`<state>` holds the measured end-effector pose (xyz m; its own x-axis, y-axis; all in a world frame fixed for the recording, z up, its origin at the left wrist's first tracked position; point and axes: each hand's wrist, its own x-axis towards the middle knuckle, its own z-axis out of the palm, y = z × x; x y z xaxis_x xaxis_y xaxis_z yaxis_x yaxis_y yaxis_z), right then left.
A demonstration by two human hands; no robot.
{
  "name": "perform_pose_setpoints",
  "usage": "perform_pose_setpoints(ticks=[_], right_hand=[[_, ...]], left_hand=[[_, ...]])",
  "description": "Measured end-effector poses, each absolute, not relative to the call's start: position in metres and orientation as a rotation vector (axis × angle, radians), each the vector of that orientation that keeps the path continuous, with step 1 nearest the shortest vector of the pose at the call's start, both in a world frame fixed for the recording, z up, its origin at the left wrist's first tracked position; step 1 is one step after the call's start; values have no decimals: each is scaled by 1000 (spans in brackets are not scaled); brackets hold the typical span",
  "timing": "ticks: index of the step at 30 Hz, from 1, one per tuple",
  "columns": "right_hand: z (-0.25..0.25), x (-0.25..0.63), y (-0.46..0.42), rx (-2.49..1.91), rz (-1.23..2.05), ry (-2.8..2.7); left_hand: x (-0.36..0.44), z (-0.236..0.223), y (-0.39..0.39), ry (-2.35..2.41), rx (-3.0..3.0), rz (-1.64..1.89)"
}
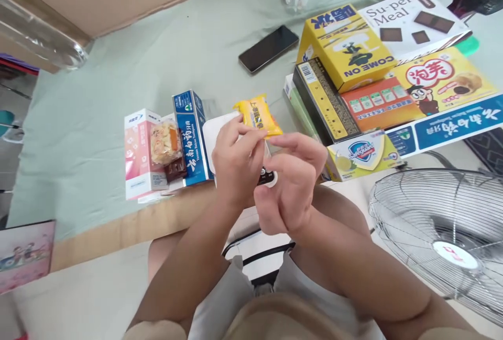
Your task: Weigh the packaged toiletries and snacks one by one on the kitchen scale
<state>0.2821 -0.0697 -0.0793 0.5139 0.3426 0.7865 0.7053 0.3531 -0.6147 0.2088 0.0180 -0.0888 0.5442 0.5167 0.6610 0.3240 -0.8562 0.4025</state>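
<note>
Two hands at the packet, 12 o'clock: left hand and right hand fingers bent, grip cannot be told. Step judged: handling its near edge; any pull calls for a firm pinch.

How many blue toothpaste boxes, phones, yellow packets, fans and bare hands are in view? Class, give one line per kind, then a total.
Blue toothpaste boxes: 2 (left box, right box)
Phone: 1
Yellow packet: 1
Fan: 1
Hands: 2 (left hand, right hand)
Total: 7
</note>
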Motion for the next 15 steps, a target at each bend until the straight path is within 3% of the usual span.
perform_pose_setpoints(ticks=[8, 15], right_hand=[[-84, 296, -69, -1157, -203, -1030], [-87, 298, -76, -1344, -167, -1104]], left_hand=[[281, -121, 42, 585, 2528, 1060], [269, -126, 49, 535, 2626, 919]])
